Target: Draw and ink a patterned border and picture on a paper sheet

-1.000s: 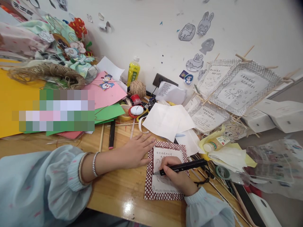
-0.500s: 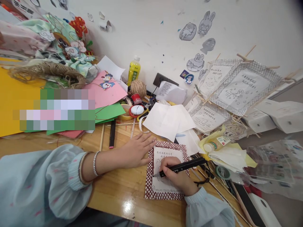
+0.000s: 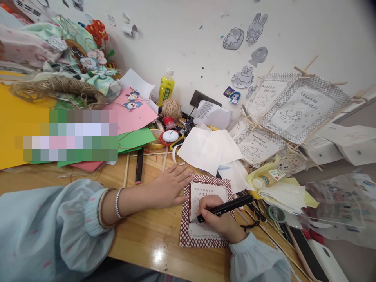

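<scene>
A paper card [image 3: 202, 235] with a dark red crosshatched border lies on the wooden table, with handwriting and line drawing inside its frame. My right hand [image 3: 217, 217] grips a black marker pen [image 3: 232, 205], its tip down at the left inner edge of the border. The hand covers much of the drawing. My left hand [image 3: 172, 188] lies flat, fingers stretched, the fingertips resting on the card's upper left edge. A second black marker [image 3: 139, 166] with a pink end lies on the table beyond my left wrist.
White paper sheets [image 3: 210, 149] lie behind the card. At right stand framed drawings on sticks [image 3: 296, 107], near a small glue bottle [image 3: 261, 181] and green tape [image 3: 276, 214]. Coloured paper [image 3: 135, 117], coiled twine [image 3: 61, 92] and a drink bottle [image 3: 166, 88] occupy the left and back.
The marker tip has shifted slightly down and left along the inner border, the right hand moving a little with it. My left hand has stayed in place.
</scene>
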Demonstrator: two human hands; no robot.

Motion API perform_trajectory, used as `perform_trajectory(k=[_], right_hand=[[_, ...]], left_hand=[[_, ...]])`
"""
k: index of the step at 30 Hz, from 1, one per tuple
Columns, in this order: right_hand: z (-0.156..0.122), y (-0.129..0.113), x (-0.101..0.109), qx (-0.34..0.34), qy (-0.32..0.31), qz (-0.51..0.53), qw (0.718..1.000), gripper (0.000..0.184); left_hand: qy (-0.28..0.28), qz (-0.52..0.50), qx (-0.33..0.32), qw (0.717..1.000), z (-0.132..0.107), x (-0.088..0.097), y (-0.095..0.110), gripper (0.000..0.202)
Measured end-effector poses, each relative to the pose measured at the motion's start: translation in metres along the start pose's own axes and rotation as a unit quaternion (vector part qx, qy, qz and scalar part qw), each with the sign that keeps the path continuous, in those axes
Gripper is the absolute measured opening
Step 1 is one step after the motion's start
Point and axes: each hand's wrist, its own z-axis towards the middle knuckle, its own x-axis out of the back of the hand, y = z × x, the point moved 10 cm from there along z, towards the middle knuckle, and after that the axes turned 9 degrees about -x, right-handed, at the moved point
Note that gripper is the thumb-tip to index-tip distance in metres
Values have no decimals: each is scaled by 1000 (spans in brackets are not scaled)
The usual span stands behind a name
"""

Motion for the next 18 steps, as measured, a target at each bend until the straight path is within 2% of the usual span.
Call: perform_trajectory(k=[6, 10, 12, 14, 18], right_hand=[[-1, 2, -5, -6, -25, 11, 1000, 35], [-2, 0, -10, -15, -51, 53, 997, 35], [-2, 4, -7, -36, -39, 94, 994, 31], [-2, 14, 7, -60, 22, 149, 987, 26], [-14, 34, 63, -48, 253, 207, 944, 21]], left_hand=[[-3, -2, 0, 1000, 0, 1, 0, 66], [-12, -11, 5, 1000, 0, -2, -1, 66], [-8, -20, 6, 1000, 0, -1, -2, 67], [2, -35, 6, 999, 0, 2, -3, 67], [33, -108, 3, 994, 5, 11, -6, 55]])
